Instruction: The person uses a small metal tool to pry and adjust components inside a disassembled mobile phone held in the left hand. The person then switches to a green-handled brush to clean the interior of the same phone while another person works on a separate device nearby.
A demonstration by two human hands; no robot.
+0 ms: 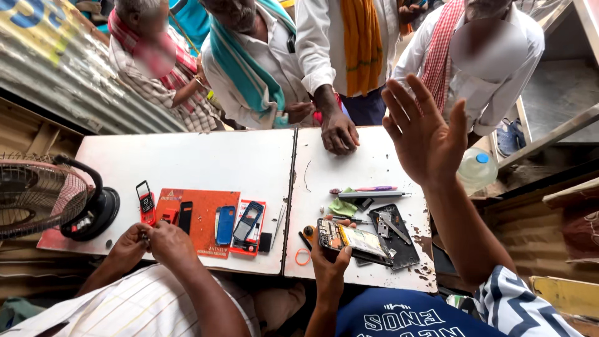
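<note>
The left hand (329, 265) has its grip clamped on an opened phone (354, 241), thumb on the near edge and fingers curled under it, holding it just above the counter (249, 156) with its insides facing up. The right hand (424, 134) is lifted well above and beyond it, fingers spread, holding nothing.

One hand alone carries the phone, so I would judge a slip likely if the thumb eases; the bare insides would then strike the dark mat (399, 240) just under it, where a metal tool (393, 226) and loose parts lie (small ones, hard to tell apart). Those bits could scatter or get lost. Left of the grip, a co-worker's hands (156, 243) work close by near a red mat (199, 218) of phones, and a nudge from there could jog the elbow. Beyond, a customer's hand (339, 132) rests on the counter.
</note>
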